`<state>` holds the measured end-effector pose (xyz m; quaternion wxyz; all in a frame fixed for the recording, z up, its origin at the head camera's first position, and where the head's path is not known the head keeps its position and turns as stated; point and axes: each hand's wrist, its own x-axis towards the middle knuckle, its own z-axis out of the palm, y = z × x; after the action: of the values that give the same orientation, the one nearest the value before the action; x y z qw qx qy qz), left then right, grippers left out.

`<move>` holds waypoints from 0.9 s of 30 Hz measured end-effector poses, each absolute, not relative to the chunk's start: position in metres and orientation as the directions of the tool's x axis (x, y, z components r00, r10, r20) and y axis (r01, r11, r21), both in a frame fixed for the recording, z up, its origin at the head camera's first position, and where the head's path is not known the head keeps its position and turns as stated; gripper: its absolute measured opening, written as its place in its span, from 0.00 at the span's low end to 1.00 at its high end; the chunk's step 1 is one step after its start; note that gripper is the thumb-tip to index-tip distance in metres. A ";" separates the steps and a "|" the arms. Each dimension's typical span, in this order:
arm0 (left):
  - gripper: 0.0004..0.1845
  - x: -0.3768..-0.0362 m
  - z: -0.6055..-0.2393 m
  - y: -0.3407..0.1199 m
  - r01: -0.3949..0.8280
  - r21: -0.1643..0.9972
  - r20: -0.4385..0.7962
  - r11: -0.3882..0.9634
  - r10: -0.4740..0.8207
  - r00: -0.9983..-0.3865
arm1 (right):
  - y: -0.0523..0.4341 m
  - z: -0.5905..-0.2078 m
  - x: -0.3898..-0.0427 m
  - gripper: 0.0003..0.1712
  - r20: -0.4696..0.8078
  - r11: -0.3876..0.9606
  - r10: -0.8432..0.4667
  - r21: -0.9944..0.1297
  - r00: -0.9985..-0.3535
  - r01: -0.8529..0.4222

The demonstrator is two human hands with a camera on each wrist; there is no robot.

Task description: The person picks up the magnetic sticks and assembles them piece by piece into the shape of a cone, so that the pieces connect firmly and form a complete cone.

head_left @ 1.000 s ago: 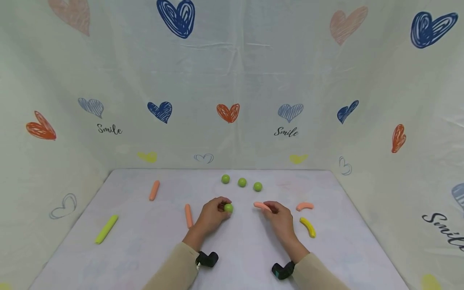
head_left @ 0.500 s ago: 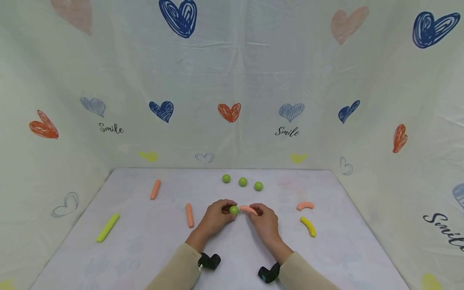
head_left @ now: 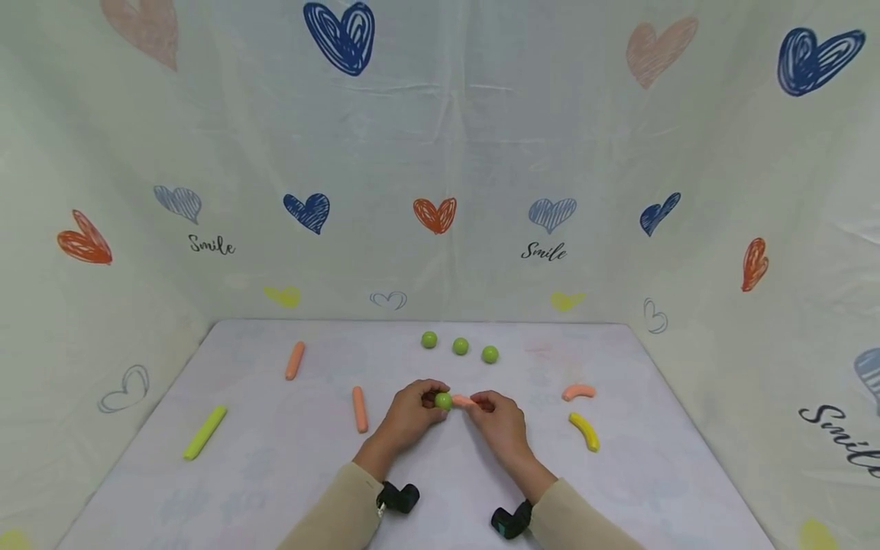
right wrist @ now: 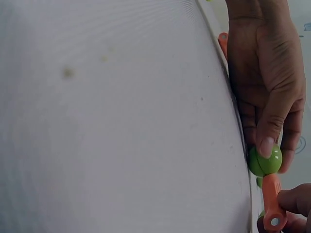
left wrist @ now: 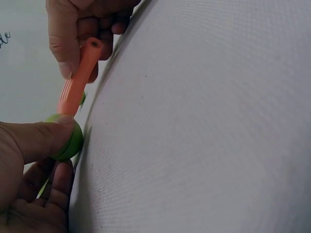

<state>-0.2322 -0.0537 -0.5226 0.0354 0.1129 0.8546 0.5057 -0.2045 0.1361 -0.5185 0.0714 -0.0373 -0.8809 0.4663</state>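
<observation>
In the head view my left hand [head_left: 407, 416] pinches a green ball [head_left: 443, 400] between thumb and fingers, low over the middle of the table. From the other side my right hand [head_left: 503, 428] grips a curved orange toy building stick [head_left: 462, 401] near one end. The stick's other end meets the ball. In the left wrist view the orange stick [left wrist: 77, 82] shows a small round hole or disc at its free end, and the thumb covers part of the ball [left wrist: 74, 141]. The right wrist view has the stick's end [right wrist: 271, 194] against the ball [right wrist: 262, 162].
Three green balls [head_left: 461, 347] lie behind the hands. Straight orange sticks [head_left: 360, 409] and a yellow-green stick [head_left: 205, 432] lie to the left. At right are another curved orange stick [head_left: 579, 392] and a curved yellow one [head_left: 583, 431]. A printed curtain [head_left: 440, 267] surrounds the white table.
My right hand has moved left with the curved orange stick until its end meets the ball. My left hand has shifted slightly right with the ball. The stick has turned a little.
</observation>
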 end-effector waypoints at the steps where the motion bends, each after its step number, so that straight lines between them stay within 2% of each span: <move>1: 0.19 -0.232 -0.523 -0.053 0.154 0.871 0.051 0.466 0.226 -0.973 | 0.136 -0.518 -0.204 0.12 0.083 0.563 0.129 -0.826 -0.988 0.004; 7: 0.17 -0.230 -0.521 -0.051 0.157 0.851 0.058 0.501 0.208 -0.976 | 0.136 -0.516 -0.201 0.11 0.046 0.594 0.098 -0.804 -0.994 0.022; 18: 0.20 -0.227 -0.517 -0.053 0.179 0.845 0.060 0.503 0.244 -0.968 | 0.131 -0.520 -0.189 0.10 0.041 0.623 -0.036 -0.780 -0.998 -0.055; 22: 0.15 -0.225 -0.515 -0.053 0.176 0.860 0.064 0.479 0.241 -0.968 | 0.126 -0.520 -0.183 0.09 0.062 0.643 -0.070 -0.760 -0.996 -0.092; 27: 0.08 -0.219 -0.515 -0.055 0.196 0.819 0.084 0.539 0.226 -0.970 | 0.120 -0.519 -0.178 0.08 0.089 0.659 -0.093 -0.741 -0.992 -0.129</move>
<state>-0.2194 -0.0548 -0.5147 0.0161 0.1204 0.8771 0.4646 -0.1782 0.1203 -0.5189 0.0216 0.0610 -0.9105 0.4084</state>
